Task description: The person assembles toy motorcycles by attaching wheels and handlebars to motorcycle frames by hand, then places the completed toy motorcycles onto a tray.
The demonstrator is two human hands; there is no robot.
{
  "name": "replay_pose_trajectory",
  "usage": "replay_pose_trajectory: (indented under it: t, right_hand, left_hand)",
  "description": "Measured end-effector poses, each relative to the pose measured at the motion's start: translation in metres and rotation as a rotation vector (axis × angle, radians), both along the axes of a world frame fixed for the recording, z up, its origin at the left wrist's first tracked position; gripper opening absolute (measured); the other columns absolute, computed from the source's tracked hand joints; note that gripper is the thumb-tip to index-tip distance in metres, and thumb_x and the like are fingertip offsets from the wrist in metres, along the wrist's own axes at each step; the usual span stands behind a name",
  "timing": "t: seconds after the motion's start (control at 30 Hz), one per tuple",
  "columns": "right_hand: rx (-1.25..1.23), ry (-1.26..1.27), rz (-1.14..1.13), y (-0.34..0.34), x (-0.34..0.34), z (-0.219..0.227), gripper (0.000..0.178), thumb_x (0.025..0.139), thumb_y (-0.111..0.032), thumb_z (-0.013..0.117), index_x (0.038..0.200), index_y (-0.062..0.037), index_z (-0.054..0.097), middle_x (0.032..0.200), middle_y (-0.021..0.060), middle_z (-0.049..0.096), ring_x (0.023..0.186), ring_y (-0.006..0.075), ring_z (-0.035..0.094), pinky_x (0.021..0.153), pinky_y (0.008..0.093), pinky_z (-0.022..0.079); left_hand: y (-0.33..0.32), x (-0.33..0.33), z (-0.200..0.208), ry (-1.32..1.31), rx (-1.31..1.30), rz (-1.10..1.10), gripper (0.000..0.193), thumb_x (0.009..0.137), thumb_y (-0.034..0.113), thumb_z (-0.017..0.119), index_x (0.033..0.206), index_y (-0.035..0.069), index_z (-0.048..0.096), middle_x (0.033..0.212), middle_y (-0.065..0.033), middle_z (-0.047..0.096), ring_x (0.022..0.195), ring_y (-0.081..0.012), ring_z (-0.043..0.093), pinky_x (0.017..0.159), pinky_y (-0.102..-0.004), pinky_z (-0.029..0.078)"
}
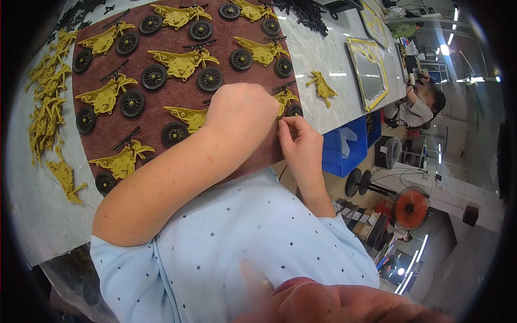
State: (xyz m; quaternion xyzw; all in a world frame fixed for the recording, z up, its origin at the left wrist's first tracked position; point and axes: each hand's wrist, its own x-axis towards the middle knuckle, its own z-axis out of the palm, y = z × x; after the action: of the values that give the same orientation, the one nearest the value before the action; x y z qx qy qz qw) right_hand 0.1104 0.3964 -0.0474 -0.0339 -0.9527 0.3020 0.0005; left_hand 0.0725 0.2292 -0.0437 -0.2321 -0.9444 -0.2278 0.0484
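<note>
L hand (242, 110) curls knuckles-up over the mat, its fingertips hidden under the back of the hand, so can't tell what, if anything, it grips; R hand (301, 142) works close by, thumb & forefinger brought near each other at the mat's edge, though whether a tiny part sits b/w them can't be told. Just beyond both hands lies the nearest yellow toy motorbike (285, 99), partly covered by the L hand, w/ a black wheel (294, 110) showing at its R end. Step in hand looks to be hand assy of this one bike, prob. seating or adjusting a small part; next move seems to call for a steady L hold & a fine R pinch, w/o knocking the wheel. A second toy bike (186, 116) lies partly under the L forearm, & more lie in rows across the red-brown mat (153, 105), each w/ black wheels in view. Farther out, L of the mat, loose yellow frames (48, 105) lie heaped, while a lone yellow part (322, 87) rests on the table to the R, nr a yellow-edged panel (371, 75); bkgd, R: blue bin (344, 153), orange fan (410, 209) & a seated co-worker (417, 107)
</note>
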Motion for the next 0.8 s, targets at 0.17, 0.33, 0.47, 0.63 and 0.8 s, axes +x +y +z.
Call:
replay_pose_trajectory:
  t: [0.17, 0.33, 0.47, 0.63, 0.8]
  right_hand:
    - [0.044, 0.018, -0.006, -0.003, 0.001, 0.000, 0.011, 0.085, -0.010, 0.062, 0.088, 0.0002, 0.063, 0.077, 0.0176, 0.066, 0.068, 0.0291, 0.067, 0.063, 0.0360, 0.051]
    - [0.042, 0.044, -0.003, -0.003, 0.000, 0.001, 0.012, 0.086, -0.011, 0.062, 0.087, 0.0014, 0.062, 0.077, 0.0190, 0.065, 0.070, 0.0305, 0.067, 0.063, 0.0371, 0.051]
    - [0.071, 0.016, 0.001, -0.004, 0.000, 0.001, 0.011, 0.086, -0.011, 0.061, 0.086, 0.0008, 0.061, 0.076, 0.0190, 0.065, 0.070, 0.0321, 0.066, 0.063, 0.0383, 0.050]
    - [0.199, 0.086, 0.056, -0.008, -0.003, -0.004, 0.011, 0.083, -0.009, 0.060, 0.079, 0.0010, 0.057, 0.073, 0.0195, 0.063, 0.067, 0.0360, 0.062, 0.061, 0.0431, 0.049]
    - [0.267, 0.062, 0.073, -0.010, -0.012, -0.004, 0.014, 0.081, -0.010, 0.060, 0.076, 0.0037, 0.058, 0.067, 0.0200, 0.062, 0.060, 0.0310, 0.062, 0.058, 0.0389, 0.048]
  left_hand:
    - [-0.001, -0.003, 0.001, -0.071, -0.001, 0.008, 0.008, 0.072, 0.007, 0.061, 0.077, 0.005, 0.067, 0.071, -0.0109, 0.064, 0.069, -0.0254, 0.067, 0.059, -0.0336, 0.054]
    - [0.000, -0.002, 0.001, -0.056, 0.041, 0.003, 0.005, 0.070, 0.006, 0.062, 0.071, 0.005, 0.067, 0.071, -0.0107, 0.064, 0.068, -0.0253, 0.067, 0.059, -0.0334, 0.054]
    - [0.000, -0.003, 0.002, -0.046, 0.059, 0.012, 0.005, 0.068, 0.006, 0.063, 0.069, 0.006, 0.067, 0.071, -0.0108, 0.064, 0.068, -0.0259, 0.066, 0.059, -0.0342, 0.054]
    - [0.000, -0.008, -0.005, -0.004, 0.104, 0.037, 0.006, 0.068, 0.007, 0.062, 0.069, 0.006, 0.068, 0.072, -0.0113, 0.063, 0.068, -0.0267, 0.066, 0.060, -0.0350, 0.054]
    - [-0.001, -0.008, -0.004, 0.006, 0.143, 0.035, 0.007, 0.070, 0.008, 0.061, 0.070, 0.006, 0.068, 0.073, -0.0118, 0.064, 0.069, -0.0269, 0.067, 0.060, -0.0353, 0.054]
